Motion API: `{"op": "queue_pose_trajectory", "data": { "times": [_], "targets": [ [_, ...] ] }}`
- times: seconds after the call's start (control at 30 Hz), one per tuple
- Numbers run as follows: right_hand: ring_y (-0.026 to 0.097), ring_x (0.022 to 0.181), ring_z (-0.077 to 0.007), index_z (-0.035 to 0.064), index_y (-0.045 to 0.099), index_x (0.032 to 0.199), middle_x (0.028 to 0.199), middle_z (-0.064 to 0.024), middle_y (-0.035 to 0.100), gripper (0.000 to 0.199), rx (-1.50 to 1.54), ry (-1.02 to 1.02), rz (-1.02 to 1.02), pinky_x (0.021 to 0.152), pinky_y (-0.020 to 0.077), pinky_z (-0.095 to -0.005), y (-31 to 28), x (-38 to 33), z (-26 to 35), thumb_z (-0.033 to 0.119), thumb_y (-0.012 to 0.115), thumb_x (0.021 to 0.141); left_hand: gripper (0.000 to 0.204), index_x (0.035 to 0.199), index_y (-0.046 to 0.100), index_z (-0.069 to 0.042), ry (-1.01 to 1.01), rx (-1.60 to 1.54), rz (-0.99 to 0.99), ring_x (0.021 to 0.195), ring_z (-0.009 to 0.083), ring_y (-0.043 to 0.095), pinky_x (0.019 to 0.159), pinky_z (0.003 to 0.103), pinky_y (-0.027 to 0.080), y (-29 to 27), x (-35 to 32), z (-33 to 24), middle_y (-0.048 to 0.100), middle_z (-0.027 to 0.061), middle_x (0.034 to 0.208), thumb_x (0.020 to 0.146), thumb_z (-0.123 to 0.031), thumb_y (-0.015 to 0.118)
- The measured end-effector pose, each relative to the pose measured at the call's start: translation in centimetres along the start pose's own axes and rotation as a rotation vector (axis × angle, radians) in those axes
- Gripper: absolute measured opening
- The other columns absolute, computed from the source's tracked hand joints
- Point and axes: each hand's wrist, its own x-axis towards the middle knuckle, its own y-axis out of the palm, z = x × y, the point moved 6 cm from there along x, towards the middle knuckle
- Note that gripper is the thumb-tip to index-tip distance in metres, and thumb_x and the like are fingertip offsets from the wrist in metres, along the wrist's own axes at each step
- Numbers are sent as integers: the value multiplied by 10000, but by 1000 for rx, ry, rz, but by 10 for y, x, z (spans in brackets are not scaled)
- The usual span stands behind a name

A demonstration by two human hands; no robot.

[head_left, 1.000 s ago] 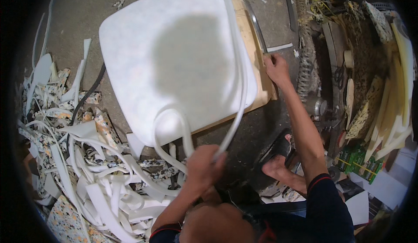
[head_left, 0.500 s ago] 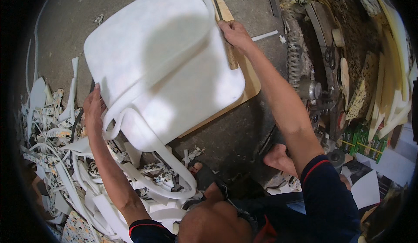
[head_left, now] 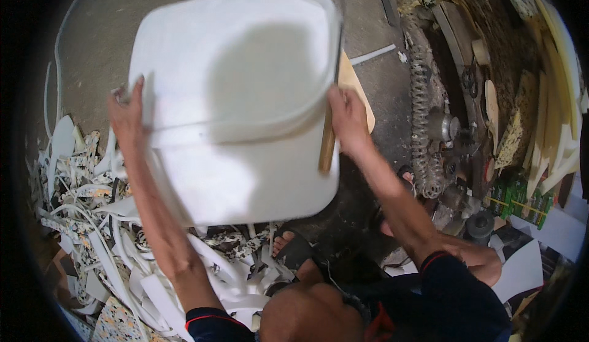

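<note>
A large white foam cushion [head_left: 257, 185] with rounded corners is held out in front of me, tilted over the floor. A thin white foam strip [head_left: 245, 132] curves across its face toward the upper right corner. At the cushion's left edge, my left hand [head_left: 127, 116] grips the rim, its fingers partly hidden. My right hand [head_left: 351, 118] closes around a long knife [head_left: 327, 149] with a wooden handle, also pressed to the cushion's right edge. The blade runs upward along that edge. Behind the cushion, part of a plywood board [head_left: 357, 90] shows.
White and speckled foam scraps [head_left: 116, 219] pile up at the lower left. On the right lie a metal coil spring [head_left: 420, 109], scissors [head_left: 469, 81], a tape roll [head_left: 480, 52], green packets [head_left: 518, 204] and long foam offcuts [head_left: 543, 127]. My sandalled foot [head_left: 291, 247] is below the cushion.
The cushion has turned and its top has come down, away from the upper edge. My right hand with the knife has moved down and right; my left hand has shifted slightly up.
</note>
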Motion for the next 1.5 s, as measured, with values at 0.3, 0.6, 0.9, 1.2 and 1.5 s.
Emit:
{"op": "queue_pose_trajectory", "data": {
  "times": [0.3,0.6,0.9,1.2,1.5],
  "targets": [
    [695,984,-258,65,405,1318,1222,-160,621,299,338,289,200,880,567,-391,-87,-168,-54,211,483,1069,774,1321,599,-72,723,-152,328,1226,309,618,1038,476,477,29,-44,-172,643,172,1311,748,-545,820],
    [687,902,-336,-16,520,1198,978,-196,677,347,-630,108,159,778,536,-412,-179,-263,-129,179,680,960,444,1145,655,-57,1001,312,687,1428,445,351,1142,680,245,106,-364,-114,477,197,1449,803,-306,793],
    [657,1015,-392,23,522,1240,1062,-206,655,385,-651,150,321,874,513,-461,-152,-291,-143,234,678,958,174,907,636,-66,742,24,706,876,332,646,784,480,453,104,-321,-139,658,125,854,886,-223,708],
    [665,939,-435,15,510,1226,1012,-238,666,382,-645,223,366,798,512,-492,-124,-259,-154,224,673,950,184,949,654,-83,823,137,735,919,321,635,820,468,448,93,-359,-136,642,105,914,854,-218,735],
    [695,863,-450,15,507,1175,948,-255,683,371,-573,86,208,715,544,-521,-94,-230,-150,247,682,945,125,894,652,-85,829,65,704,904,283,608,845,451,416,91,-394,-119,605,80,871,848,-177,723]
  ]
}}
